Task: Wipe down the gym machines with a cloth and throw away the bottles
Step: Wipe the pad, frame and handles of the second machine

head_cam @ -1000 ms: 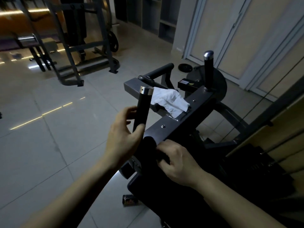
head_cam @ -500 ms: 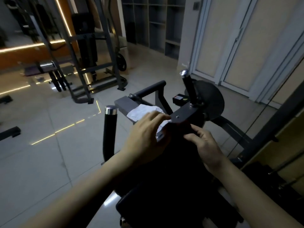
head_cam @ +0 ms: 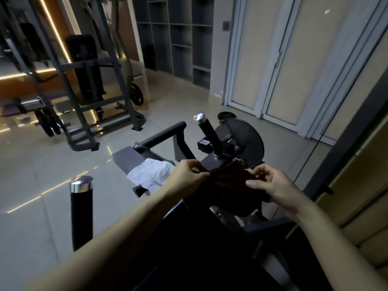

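A dark gym machine (head_cam: pixel 126 158) stands in front of me, with a grey crossbar and two upright black handles capped in chrome, one at the near left (head_cam: pixel 81 208) and one at the far right (head_cam: pixel 209 134). On the crossbar lies a crumpled white cloth (head_cam: pixel 150 175). A dark reddish cloth (head_cam: pixel 227 179) is stretched over the middle of the machine. My left hand (head_cam: pixel 186 177) pinches its left end and my right hand (head_cam: pixel 273 186) pinches its right edge. No bottle is visible.
A weight rack (head_cam: pixel 90 106) with plates stands on the tiled floor at the back left. Grey shelving (head_cam: pixel 180 38) lines the far wall, pale doors (head_cam: pixel 273 66) are to the right. A round black disc (head_cam: pixel 249 141) belongs to the machine behind the handle.
My left hand let go of the near handle, passed over the white cloth and now pinches the dark cloth. My right hand rose from the pad to the cloth. The view tilted up.
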